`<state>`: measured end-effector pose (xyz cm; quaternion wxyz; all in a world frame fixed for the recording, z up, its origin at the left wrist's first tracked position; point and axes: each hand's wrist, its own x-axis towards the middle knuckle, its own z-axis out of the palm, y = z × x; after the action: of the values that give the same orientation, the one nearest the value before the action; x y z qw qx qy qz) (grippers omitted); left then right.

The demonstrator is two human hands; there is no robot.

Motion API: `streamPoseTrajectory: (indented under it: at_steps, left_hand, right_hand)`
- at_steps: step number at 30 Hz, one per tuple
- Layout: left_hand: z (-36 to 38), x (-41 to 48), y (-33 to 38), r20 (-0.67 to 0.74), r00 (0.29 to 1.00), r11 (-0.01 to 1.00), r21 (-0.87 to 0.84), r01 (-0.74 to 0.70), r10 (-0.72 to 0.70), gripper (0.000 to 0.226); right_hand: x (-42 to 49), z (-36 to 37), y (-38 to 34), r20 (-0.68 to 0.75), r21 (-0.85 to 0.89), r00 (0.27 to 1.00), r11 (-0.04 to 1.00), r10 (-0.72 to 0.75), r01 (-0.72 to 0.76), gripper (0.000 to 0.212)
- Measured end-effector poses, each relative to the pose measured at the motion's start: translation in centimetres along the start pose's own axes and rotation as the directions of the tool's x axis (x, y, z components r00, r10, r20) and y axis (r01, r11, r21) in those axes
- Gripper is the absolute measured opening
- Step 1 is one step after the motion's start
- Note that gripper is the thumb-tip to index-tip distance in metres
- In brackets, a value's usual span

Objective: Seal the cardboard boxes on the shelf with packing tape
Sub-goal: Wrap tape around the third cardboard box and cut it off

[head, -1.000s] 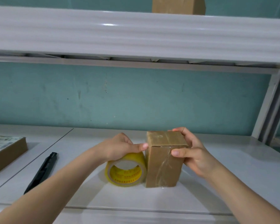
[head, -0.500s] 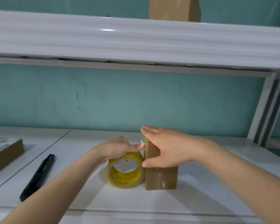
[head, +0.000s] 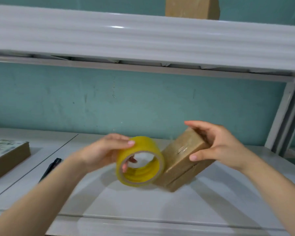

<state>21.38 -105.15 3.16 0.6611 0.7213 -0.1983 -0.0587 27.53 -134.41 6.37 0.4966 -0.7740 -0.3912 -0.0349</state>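
Observation:
A small brown cardboard box (head: 182, 160) leans tilted to the right on the white shelf (head: 143, 201), its lower corner on the surface, clear tape shining on its upper face. My right hand (head: 216, 143) grips the box's upper end, thumb on the front face. A yellow roll of packing tape (head: 140, 160) is lifted off the shelf and touches the box's left side. My left hand (head: 106, 150) holds the roll, thumb on top and fingers through its core.
A flat brown box with a printed label (head: 7, 154) lies at the far left. A black pen-like tool (head: 49, 169) lies on the shelf left of my left arm. Another cardboard box (head: 191, 7) stands on the upper shelf. A metal upright (head: 283, 116) stands at right.
The box has tipped from upright to leaning right under my right hand. My left hand has raised the tape roll off the shelf and turned it against the box.

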Motion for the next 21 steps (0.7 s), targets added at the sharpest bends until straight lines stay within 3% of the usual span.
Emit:
streamPoseTrajectory:
  at_steps: [2,4,11,18,21]
  left_hand:
    - [-1.4,-0.5,1.2,-0.191,0.981,0.957,0.289,0.03,0.027,0.047]
    - [-2.5,-0.8,1.6,-0.293,0.956,0.856,0.5,0.132,0.024,0.054]
    - [-1.6,-0.5,-1.0,-0.339,0.937,0.656,0.688,0.31,-0.088,0.065]
    - [-0.6,1.2,-1.1,-0.393,0.895,0.408,0.797,0.445,-0.208,0.067]
    - [0.1,2.4,-0.7,-0.388,0.881,0.294,0.838,0.46,-0.27,0.065]
  right_hand:
    - [-1.3,-0.9,1.0,-0.104,0.2,0.994,0.979,-0.016,0.037,0.074]
    - [-2.2,-0.9,2.1,-0.144,0.302,0.989,0.953,0.009,0.035,0.069]
    - [-3.3,1.9,6.4,-0.117,0.523,0.982,0.849,0.15,-0.068,0.073]
    - [-4.6,1.6,8.4,0.024,0.403,0.966,0.882,0.258,-0.246,0.072]
    - [-4.2,0.7,7.5,0.086,0.193,0.952,0.933,0.293,-0.304,0.066]
